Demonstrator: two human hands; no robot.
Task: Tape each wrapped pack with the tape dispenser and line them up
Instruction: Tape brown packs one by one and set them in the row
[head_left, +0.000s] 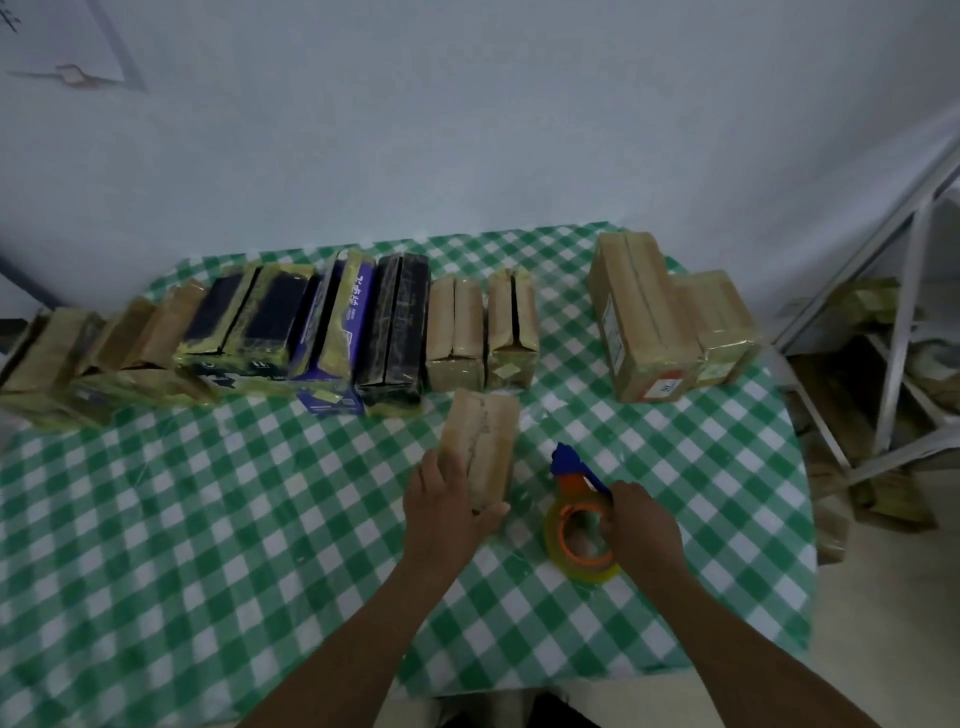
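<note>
The left grip clasps the near end of a brown pack lying just past the middle of the desk. At the pack's 4 o'clock, the right grip curls round the tape dispenser. Taped packs stand in a row from 10 to 12 o'clock, and two larger packs sit at 1 o'clock.

A pale wall backs the green-checked table, white frame at right.
</note>
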